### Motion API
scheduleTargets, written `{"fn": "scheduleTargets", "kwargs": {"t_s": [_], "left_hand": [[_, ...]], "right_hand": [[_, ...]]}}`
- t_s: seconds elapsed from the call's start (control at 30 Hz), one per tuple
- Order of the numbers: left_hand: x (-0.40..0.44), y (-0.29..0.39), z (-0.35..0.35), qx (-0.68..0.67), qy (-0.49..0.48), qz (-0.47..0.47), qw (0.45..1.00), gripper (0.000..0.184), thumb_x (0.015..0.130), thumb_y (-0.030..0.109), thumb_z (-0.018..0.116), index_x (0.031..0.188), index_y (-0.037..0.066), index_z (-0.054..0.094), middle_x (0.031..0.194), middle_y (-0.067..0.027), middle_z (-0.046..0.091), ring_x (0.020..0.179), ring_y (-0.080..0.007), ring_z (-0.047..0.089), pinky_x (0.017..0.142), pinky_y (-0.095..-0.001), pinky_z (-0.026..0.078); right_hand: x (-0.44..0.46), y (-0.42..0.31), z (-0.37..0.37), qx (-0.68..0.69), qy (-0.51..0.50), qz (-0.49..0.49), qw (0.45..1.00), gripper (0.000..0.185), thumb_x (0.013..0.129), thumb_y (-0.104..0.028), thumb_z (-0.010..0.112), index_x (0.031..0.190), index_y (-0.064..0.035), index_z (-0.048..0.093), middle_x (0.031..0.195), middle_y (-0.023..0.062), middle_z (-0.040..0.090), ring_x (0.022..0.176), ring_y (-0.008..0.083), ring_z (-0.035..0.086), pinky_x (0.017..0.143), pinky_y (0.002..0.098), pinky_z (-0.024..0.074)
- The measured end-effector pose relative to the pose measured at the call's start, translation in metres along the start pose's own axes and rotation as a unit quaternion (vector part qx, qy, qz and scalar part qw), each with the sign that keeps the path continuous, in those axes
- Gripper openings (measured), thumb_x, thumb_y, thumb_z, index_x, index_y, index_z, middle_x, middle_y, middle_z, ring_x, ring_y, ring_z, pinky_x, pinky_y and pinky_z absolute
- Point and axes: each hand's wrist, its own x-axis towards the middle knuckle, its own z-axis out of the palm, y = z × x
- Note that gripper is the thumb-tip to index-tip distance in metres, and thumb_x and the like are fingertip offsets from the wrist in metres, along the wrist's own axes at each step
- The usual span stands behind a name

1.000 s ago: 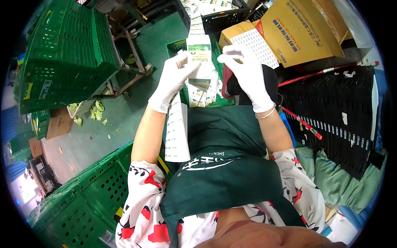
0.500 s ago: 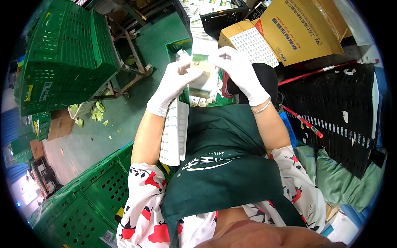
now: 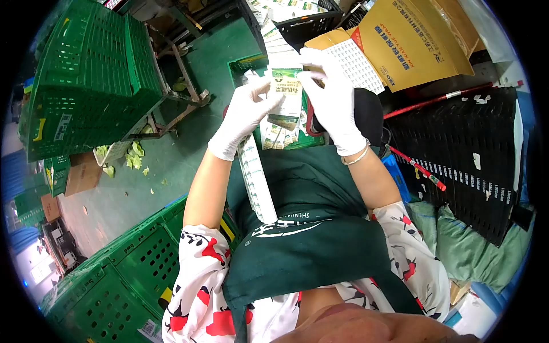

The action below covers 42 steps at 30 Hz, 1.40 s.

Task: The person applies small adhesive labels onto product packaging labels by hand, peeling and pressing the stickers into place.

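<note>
A long strip of printed white-and-green labels (image 3: pixel 289 94) runs between my hands, its big characters facing up. My gloved left hand (image 3: pixel 246 111) pinches its left edge. From under that same hand hangs a narrow white sticker sheet (image 3: pixel 257 183) with rows of small green prints, lying over the dark green apron (image 3: pixel 320 240). My gloved right hand (image 3: pixel 337 100) is at the strip's right edge, thumb and fingers drawn together there; whether a small sticker is between them cannot be made out. Below the strip, a green crate (image 3: pixel 243 66) contains more labels.
A black crate (image 3: pixel 311 26) of labels stands ahead. Right of it are a sheet of small stickers (image 3: pixel 354 66) and a cardboard carton (image 3: pixel 412 46). Stacked black crates (image 3: pixel 457 154) and a red pole (image 3: pixel 423 174) lie right. Green crates (image 3: pixel 91 86) stand left, leaf scraps (image 3: pixel 135 154) below.
The label strip has turned flatter toward me, its print now readable. The sticker sheet under my left hand has swung right and narrowed. My right hand has moved slightly, its fingers shifting along the strip's edge.
</note>
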Motion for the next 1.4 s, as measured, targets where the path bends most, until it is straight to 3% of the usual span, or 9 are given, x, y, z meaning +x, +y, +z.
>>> {"fn": "scheduleTargets", "kwargs": {"t_s": [0.3, 0.43, 0.53, 0.63, 0.83, 0.87, 1.13, 1.23, 1.4], "left_hand": [[-0.005, -0.001, -0.015, -0.027, -0.040, -0.047, 0.998, 0.039, 0.091, 0.012, 0.066, 0.127, -0.002, 0.062, 0.098, -0.0004, 0.066, 0.081, -0.0043, 0.057, 0.074, -0.0212, 0.048], [-0.002, 0.009, -0.011, -0.042, 0.012, -0.014, 0.999, 0.035, 0.092, 0.008, 0.065, 0.125, -0.004, 0.062, 0.110, -0.0046, 0.069, 0.095, -0.0066, 0.060, 0.085, -0.0237, 0.048], [0.014, 0.001, -0.014, 0.016, 0.130, 0.074, 0.989, 0.031, 0.092, 0.006, 0.063, 0.121, -0.005, 0.064, 0.107, -0.0033, 0.069, 0.093, -0.0066, 0.060, 0.085, -0.0238, 0.048], [0.022, 0.001, -0.008, 0.108, 0.243, 0.128, 0.955, 0.028, 0.090, 0.009, 0.065, 0.114, -0.005, 0.065, 0.094, -0.0021, 0.069, 0.081, -0.0049, 0.055, 0.076, -0.0215, 0.047], [0.019, 0.007, -0.017, 0.027, 0.293, 0.162, 0.942, 0.031, 0.096, 0.011, 0.065, 0.124, -0.001, 0.064, 0.084, 0.0002, 0.067, 0.051, 0.0000, 0.047, 0.047, -0.0169, 0.037], [0.012, 0.017, -0.014, 0.014, 0.312, 0.102, 0.944, 0.030, 0.096, 0.011, 0.065, 0.123, -0.002, 0.064, 0.087, -0.0006, 0.068, 0.056, 0.0007, 0.049, 0.049, -0.0165, 0.037], [0.014, 0.011, -0.005, -0.001, 0.345, 0.239, 0.908, 0.031, 0.094, 0.008, 0.067, 0.122, -0.003, 0.063, 0.097, -0.0022, 0.068, 0.086, -0.0055, 0.059, 0.075, -0.0206, 0.047], [0.019, 0.012, -0.004, 0.056, 0.384, 0.277, 0.879, 0.013, 0.093, 0.006, 0.067, 0.103, 0.000, 0.066, 0.083, 0.0028, 0.063, 0.068, -0.0035, 0.053, 0.061, -0.0198, 0.046], [0.015, 0.012, 0.002, 0.147, 0.365, 0.264, 0.880, 0.030, 0.094, 0.006, 0.067, 0.122, -0.002, 0.063, 0.092, -0.0003, 0.067, 0.079, -0.0041, 0.057, 0.071, -0.0196, 0.048]], "right_hand": [[0.003, 0.011, -0.007, -0.234, 0.055, -0.078, 0.967, 0.051, 0.077, -0.014, 0.080, 0.122, -0.0035, 0.060, 0.117, 0.0133, 0.060, 0.097, 0.0216, 0.065, 0.082, 0.0320, 0.0544], [-0.003, 0.042, -0.025, 0.015, 0.040, 0.134, 0.990, 0.057, 0.077, -0.023, 0.084, 0.123, 0.0006, 0.059, 0.098, 0.0098, 0.065, 0.089, 0.0132, 0.063, 0.080, 0.0277, 0.0526], [-0.026, 0.003, -0.027, 0.105, -0.173, 0.248, 0.947, 0.047, 0.083, -0.010, 0.076, 0.125, -0.0001, 0.057, 0.109, 0.0083, 0.064, 0.093, 0.0112, 0.062, 0.080, 0.0243, 0.0520], [-0.054, -0.028, -0.011, 0.014, -0.295, 0.190, 0.936, 0.051, 0.084, -0.014, 0.077, 0.127, 0.0000, 0.054, 0.103, 0.0054, 0.063, 0.092, 0.0080, 0.058, 0.077, 0.0216, 0.0501], [-0.058, -0.023, -0.009, -0.006, -0.229, 0.194, 0.954, 0.025, 0.090, -0.020, 0.070, 0.099, 0.0021, 0.066, 0.073, 0.0038, 0.063, 0.069, 0.0044, 0.053, 0.064, 0.0235, 0.0470], [-0.058, -0.021, -0.009, 0.000, -0.221, 0.176, 0.959, 0.025, 0.092, -0.021, 0.067, 0.098, 0.0033, 0.065, 0.074, 0.0059, 0.063, 0.069, 0.0041, 0.051, 0.063, 0.0243, 0.0461], [-0.057, -0.003, -0.015, -0.096, -0.326, 0.086, 0.937, 0.028, 0.091, -0.022, 0.068, 0.107, 0.0004, 0.064, 0.087, 0.0139, 0.066, 0.076, 0.0181, 0.066, 0.069, 0.0327, 0.0527], [-0.051, -0.020, -0.010, -0.041, -0.262, 0.194, 0.945, 0.031, 0.089, -0.024, 0.070, 0.111, -0.0028, 0.063, 0.088, 0.0109, 0.067, 0.082, 0.0219, 0.068, 0.074, 0.0330, 0.0541], [-0.037, -0.013, 0.004, -0.211, -0.106, -0.005, 0.972, 0.042, 0.088, -0.016, 0.072, 0.128, -0.0087, 0.059, 0.097, 0.0090, 0.065, 0.086, 0.0167, 0.066, 0.079, 0.0281, 0.0531]]}}
